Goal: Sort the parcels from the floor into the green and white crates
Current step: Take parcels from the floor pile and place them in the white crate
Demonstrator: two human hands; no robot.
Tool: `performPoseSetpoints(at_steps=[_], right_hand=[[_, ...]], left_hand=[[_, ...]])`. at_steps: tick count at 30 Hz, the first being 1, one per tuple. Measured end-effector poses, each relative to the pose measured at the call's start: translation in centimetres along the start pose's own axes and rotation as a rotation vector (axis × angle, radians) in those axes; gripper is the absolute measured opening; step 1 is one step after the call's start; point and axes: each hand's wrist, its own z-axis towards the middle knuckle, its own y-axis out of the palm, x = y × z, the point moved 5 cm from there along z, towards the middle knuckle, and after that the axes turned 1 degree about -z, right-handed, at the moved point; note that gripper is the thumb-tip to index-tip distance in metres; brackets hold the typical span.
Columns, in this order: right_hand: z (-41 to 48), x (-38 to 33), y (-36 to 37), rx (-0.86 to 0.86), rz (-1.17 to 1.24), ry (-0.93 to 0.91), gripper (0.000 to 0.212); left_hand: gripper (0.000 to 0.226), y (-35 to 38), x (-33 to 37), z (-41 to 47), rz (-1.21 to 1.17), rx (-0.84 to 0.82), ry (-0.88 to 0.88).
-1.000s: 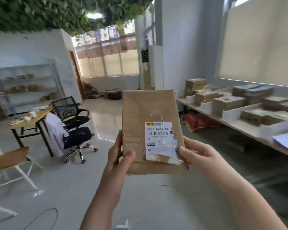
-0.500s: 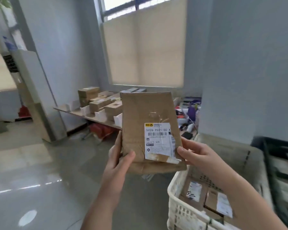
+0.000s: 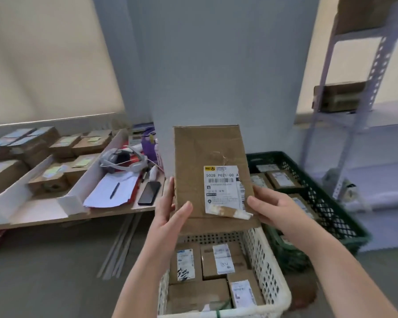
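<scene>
Head view: both hands hold one flat brown cardboard parcel (image 3: 207, 171) upright in the air, its white shipping label (image 3: 223, 188) facing the camera with the lower edge peeling away. Left hand (image 3: 170, 212) clamps the parcel's lower left edge, thumb across the front and fingers behind. Right hand (image 3: 271, 207) grips the lower right edge the same way, thumb tip touching the label's corner. The parcel hangs above the far end of the white crate (image 3: 260, 255), which sits on the floor and carries several labelled boxes packed side by side. Just beside it, along its right wall, stands the green crate (image 3: 331, 214), also holding labelled parcels. To the left a low wooden table (image 3: 55, 214) bears cardboard boxes, loose papers with a pen, a black phone (image 3: 149, 193) near its right edge and a white headset (image 3: 122, 160). A grey metal shelf (image 3: 352, 106) rises at right, one brown box on it.
</scene>
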Motion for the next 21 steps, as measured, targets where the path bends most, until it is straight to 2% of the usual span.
performPoseSetpoints(at_steps=[2, 9, 14, 17, 21], right_hand=[[0.8, 1.4, -1.1, 0.05, 0.006, 0.022, 0.022], [6.3, 7.5, -3.7, 0.144, 0.017, 0.182, 0.021], [15.3, 13.5, -5.6, 0.148, -0.028, 0.316, 0.019], [20.8, 18.0, -5.9, 0.129, -0.032, 0.413, 0.031], [26.4, 26.0, -5.5, 0.071, -0.034, 0.566, 0.017]], left_hand=[[0.061, 0.6, -1.9, 2.3, 0.002, -0.033, -0.039], [0.066, 1.4, -9.4, 9.0, 0.059, -0.099, -0.185], [0.067, 0.7, -16.8, 16.3, 0.027, -0.052, -0.316], [0.068, -0.3, -22.3, 20.7, 0.047, -0.019, -0.443], [0.068, -1.4, -30.3, 24.8, 0.03, 0.012, -0.602]])
